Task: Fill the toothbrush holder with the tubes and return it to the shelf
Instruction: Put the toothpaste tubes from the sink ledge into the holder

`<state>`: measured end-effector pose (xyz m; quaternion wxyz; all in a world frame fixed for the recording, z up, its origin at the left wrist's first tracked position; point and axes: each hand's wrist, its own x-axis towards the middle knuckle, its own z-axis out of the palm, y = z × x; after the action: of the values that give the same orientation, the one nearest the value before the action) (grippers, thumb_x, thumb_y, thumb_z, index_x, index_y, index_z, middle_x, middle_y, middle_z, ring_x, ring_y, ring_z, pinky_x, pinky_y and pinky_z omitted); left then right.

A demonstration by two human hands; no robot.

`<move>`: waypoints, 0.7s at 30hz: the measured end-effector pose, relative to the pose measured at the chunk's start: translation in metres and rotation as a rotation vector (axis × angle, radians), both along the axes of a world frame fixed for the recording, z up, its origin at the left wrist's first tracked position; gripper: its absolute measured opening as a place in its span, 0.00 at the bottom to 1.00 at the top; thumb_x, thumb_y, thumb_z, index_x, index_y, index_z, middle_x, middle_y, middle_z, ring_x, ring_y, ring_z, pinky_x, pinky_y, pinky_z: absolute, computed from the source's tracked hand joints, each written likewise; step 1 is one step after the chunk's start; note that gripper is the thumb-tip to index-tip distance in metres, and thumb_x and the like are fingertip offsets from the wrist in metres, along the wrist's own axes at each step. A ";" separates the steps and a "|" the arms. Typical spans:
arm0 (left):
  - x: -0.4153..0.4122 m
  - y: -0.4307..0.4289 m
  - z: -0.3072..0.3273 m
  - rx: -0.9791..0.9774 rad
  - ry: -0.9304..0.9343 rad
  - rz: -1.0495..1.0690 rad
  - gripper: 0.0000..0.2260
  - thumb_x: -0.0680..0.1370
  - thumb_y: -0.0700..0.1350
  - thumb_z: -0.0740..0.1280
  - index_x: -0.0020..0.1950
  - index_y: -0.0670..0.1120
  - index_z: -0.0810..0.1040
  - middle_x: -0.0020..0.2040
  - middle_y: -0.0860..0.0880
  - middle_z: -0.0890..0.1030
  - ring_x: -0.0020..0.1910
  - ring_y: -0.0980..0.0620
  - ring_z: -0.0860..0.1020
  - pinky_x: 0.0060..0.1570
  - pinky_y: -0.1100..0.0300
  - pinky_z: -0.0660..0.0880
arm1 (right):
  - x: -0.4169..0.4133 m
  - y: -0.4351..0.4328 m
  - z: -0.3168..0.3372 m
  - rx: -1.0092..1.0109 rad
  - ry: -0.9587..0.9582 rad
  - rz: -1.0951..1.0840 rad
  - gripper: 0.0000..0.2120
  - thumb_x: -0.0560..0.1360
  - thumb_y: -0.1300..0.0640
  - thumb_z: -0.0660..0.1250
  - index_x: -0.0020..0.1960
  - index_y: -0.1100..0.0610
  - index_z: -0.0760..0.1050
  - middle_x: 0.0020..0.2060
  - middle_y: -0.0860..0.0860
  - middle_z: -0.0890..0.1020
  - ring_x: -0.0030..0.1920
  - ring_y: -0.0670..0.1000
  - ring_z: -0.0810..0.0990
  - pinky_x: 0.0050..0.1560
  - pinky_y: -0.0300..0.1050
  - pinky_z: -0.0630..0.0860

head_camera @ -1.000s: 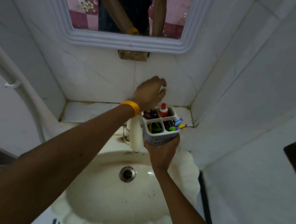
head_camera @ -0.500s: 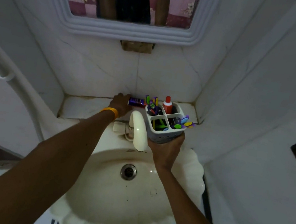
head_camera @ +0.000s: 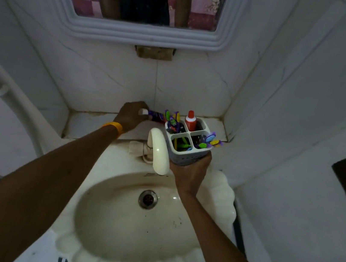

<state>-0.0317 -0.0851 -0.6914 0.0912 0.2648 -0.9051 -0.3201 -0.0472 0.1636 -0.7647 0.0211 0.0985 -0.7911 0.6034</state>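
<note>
My right hand (head_camera: 190,173) grips the bottom of a white four-compartment toothbrush holder (head_camera: 188,154), held above the back of the sink. A red tube with a white cap (head_camera: 190,121) stands in its far compartment. Colourful toothbrushes (head_camera: 210,141) fill the other compartments. My left hand (head_camera: 130,115), with a yellow wristband, is closed around a purple tube with a white cap (head_camera: 155,114). That tube lies on the tiled shelf (head_camera: 88,121) just left of the holder.
A cream tap (head_camera: 159,151) curves out right beside the holder's left side. Below it lies the scalloped cream sink (head_camera: 131,221) with its drain (head_camera: 148,199). A framed mirror (head_camera: 142,29) hangs above the shelf. White tiled walls close in on both sides.
My left hand has dropped from above the holder to the shelf and closed on the purple tube. The holder stays in my right hand, barely moved.
</note>
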 end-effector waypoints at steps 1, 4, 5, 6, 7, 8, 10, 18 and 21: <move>0.005 -0.003 0.011 0.041 0.058 0.027 0.15 0.73 0.46 0.74 0.56 0.41 0.81 0.53 0.40 0.84 0.52 0.41 0.80 0.48 0.58 0.73 | 0.001 0.000 0.000 -0.001 -0.006 0.001 0.54 0.55 0.46 0.87 0.73 0.58 0.62 0.65 0.52 0.76 0.65 0.51 0.78 0.59 0.46 0.82; 0.024 -0.007 0.049 0.082 0.156 0.068 0.16 0.71 0.48 0.76 0.54 0.42 0.82 0.50 0.44 0.84 0.47 0.47 0.81 0.46 0.60 0.78 | 0.003 0.001 0.001 0.013 -0.023 -0.010 0.56 0.54 0.48 0.87 0.73 0.58 0.62 0.66 0.52 0.76 0.66 0.52 0.77 0.60 0.46 0.81; 0.031 -0.009 0.063 0.094 0.185 0.074 0.16 0.71 0.47 0.76 0.55 0.42 0.81 0.50 0.44 0.84 0.45 0.48 0.82 0.44 0.63 0.80 | 0.003 0.001 0.002 0.011 -0.024 -0.008 0.56 0.53 0.48 0.87 0.73 0.57 0.61 0.66 0.52 0.75 0.66 0.52 0.77 0.60 0.47 0.81; 0.037 -0.010 0.077 0.115 0.225 0.076 0.16 0.72 0.46 0.75 0.56 0.41 0.81 0.51 0.43 0.83 0.44 0.48 0.83 0.41 0.67 0.81 | 0.002 0.001 0.002 0.012 -0.026 -0.002 0.57 0.53 0.48 0.88 0.74 0.57 0.61 0.66 0.52 0.75 0.66 0.52 0.77 0.60 0.47 0.81; 0.044 -0.010 0.090 0.132 0.271 0.077 0.16 0.73 0.45 0.74 0.58 0.40 0.80 0.52 0.42 0.83 0.43 0.47 0.83 0.40 0.69 0.81 | 0.003 0.001 0.002 0.012 -0.028 0.003 0.57 0.53 0.48 0.88 0.74 0.57 0.61 0.66 0.52 0.75 0.66 0.53 0.77 0.61 0.48 0.81; 0.050 -0.010 0.104 0.136 0.310 0.067 0.17 0.74 0.45 0.74 0.59 0.39 0.79 0.53 0.42 0.82 0.43 0.48 0.84 0.40 0.69 0.81 | 0.002 0.001 0.002 0.013 -0.028 0.000 0.57 0.53 0.48 0.88 0.73 0.57 0.61 0.66 0.53 0.75 0.66 0.53 0.77 0.61 0.49 0.81; 0.059 -0.006 0.129 0.101 0.370 0.035 0.17 0.75 0.46 0.72 0.60 0.38 0.77 0.54 0.43 0.81 0.42 0.52 0.83 0.40 0.70 0.81 | 0.000 0.000 0.001 0.008 -0.031 -0.002 0.57 0.53 0.47 0.87 0.73 0.56 0.61 0.66 0.52 0.76 0.66 0.53 0.77 0.61 0.51 0.81; 0.065 0.039 0.180 -0.015 0.436 -0.169 0.14 0.78 0.48 0.68 0.61 0.42 0.75 0.56 0.47 0.78 0.48 0.55 0.80 0.44 0.66 0.80 | -0.004 -0.001 0.003 0.011 -0.030 -0.008 0.57 0.51 0.49 0.89 0.72 0.57 0.62 0.65 0.54 0.76 0.65 0.54 0.77 0.61 0.52 0.81; 0.052 0.069 0.165 -0.094 0.316 -0.265 0.15 0.78 0.46 0.68 0.62 0.43 0.75 0.57 0.46 0.80 0.50 0.52 0.79 0.47 0.65 0.78 | -0.002 0.000 0.005 0.028 -0.001 0.008 0.57 0.52 0.51 0.89 0.72 0.59 0.62 0.65 0.55 0.76 0.65 0.54 0.77 0.61 0.41 0.78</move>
<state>0.0205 -0.0162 -0.5265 0.2015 0.0851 -0.9203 -0.3242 -0.0495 0.1632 -0.7601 0.0172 0.1015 -0.7991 0.5924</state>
